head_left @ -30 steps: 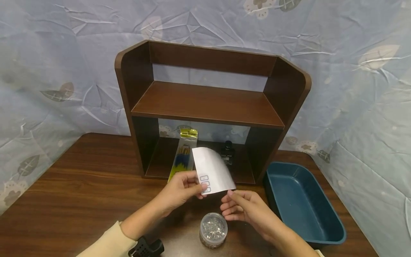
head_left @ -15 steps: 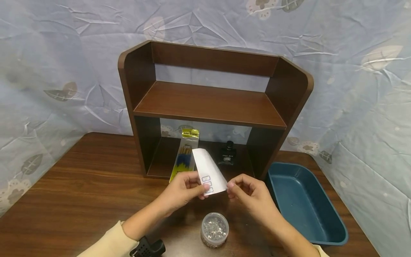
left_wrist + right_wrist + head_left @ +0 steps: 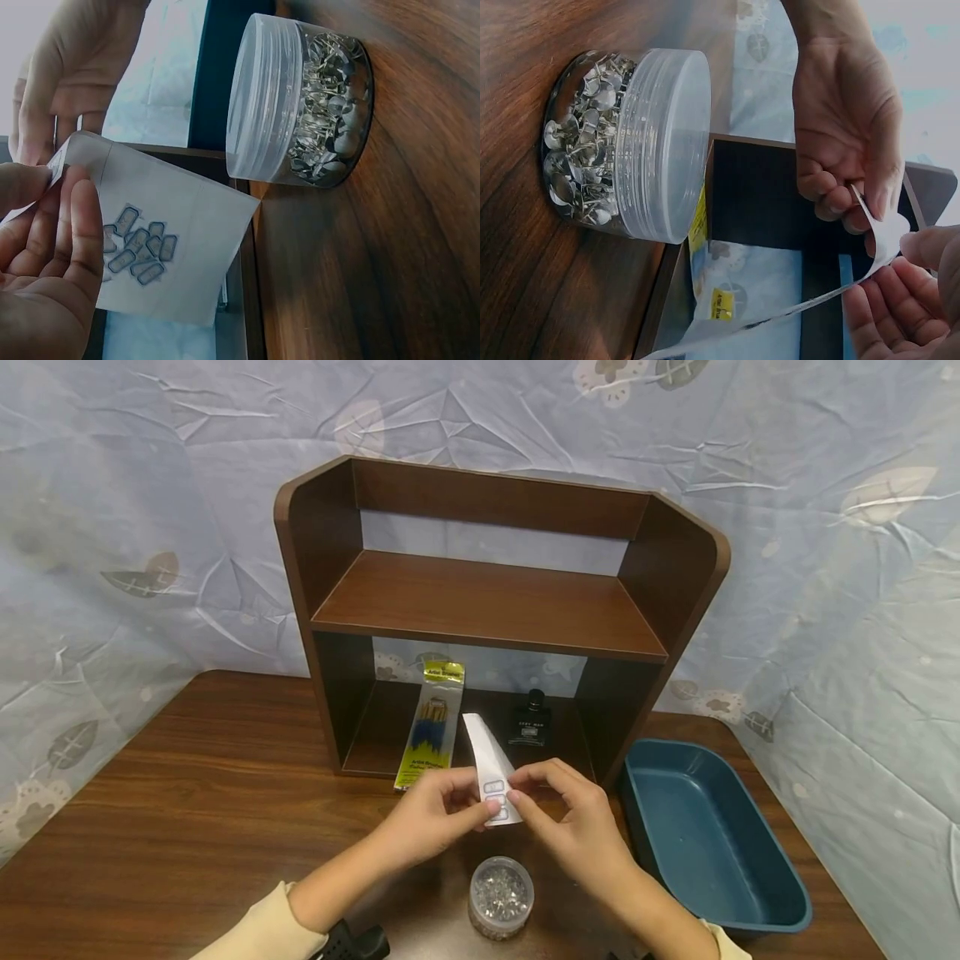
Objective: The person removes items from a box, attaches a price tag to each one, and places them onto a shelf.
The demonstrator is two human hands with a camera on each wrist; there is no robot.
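Note:
My left hand [image 3: 431, 818] pinches the left edge of a white sheet of paper [image 3: 489, 758], thumb over a printed column of small rounded boxes. My right hand [image 3: 573, 818] pinches the other side, where the sheet bends over into a narrow strip. In the left wrist view, the underside of the paper [image 3: 180, 187] shows a cluster of printed rounded boxes. Below the hands stands a clear lidded jar [image 3: 501, 897] on the table. Silver thumbtacks [image 3: 585, 142] fill much of it in the right wrist view.
Behind the hands stands a brown two-tier shelf [image 3: 487, 602]. Its lower level holds a pack of artist brushes [image 3: 431, 727], leaning out at the front, and a dark bottle [image 3: 530, 722]. At right sits a blue plastic bin [image 3: 716, 835] on the wooden table [image 3: 187, 827].
My right hand has taken the sheet's right corner and brought it left toward my left hand. The paper has gone from a broad curve to a narrow bent strip.

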